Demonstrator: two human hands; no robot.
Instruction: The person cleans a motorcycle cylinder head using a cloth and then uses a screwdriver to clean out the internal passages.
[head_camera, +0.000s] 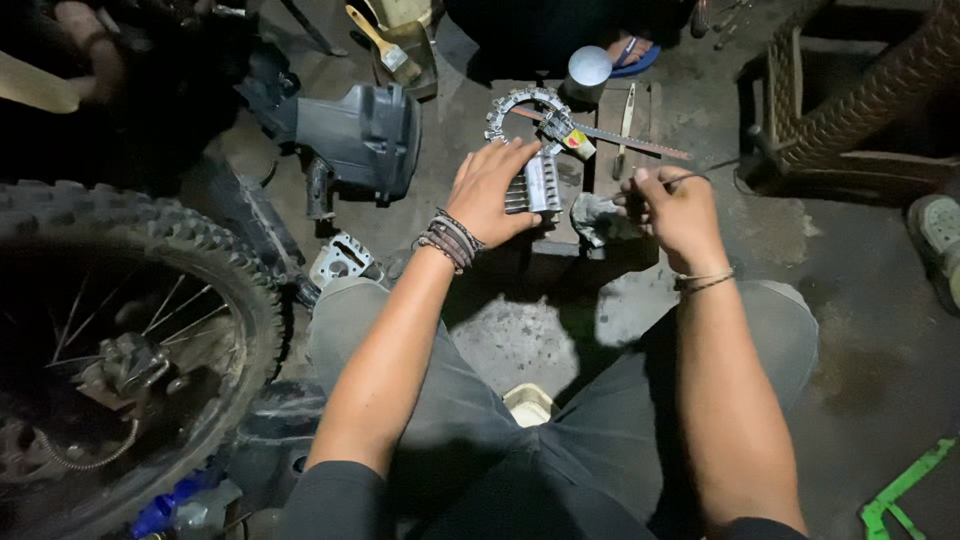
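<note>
Stained concrete floor carries wooden board; finned metal part near board's front edge, dark plastic housing left, knobby wheel far left.

A knobbly black spoked motorcycle wheel fills the left. A wooden-handled paintbrush lies at the top, near a grey plastic housing. A woven brown wicker chair stands right.
</note>
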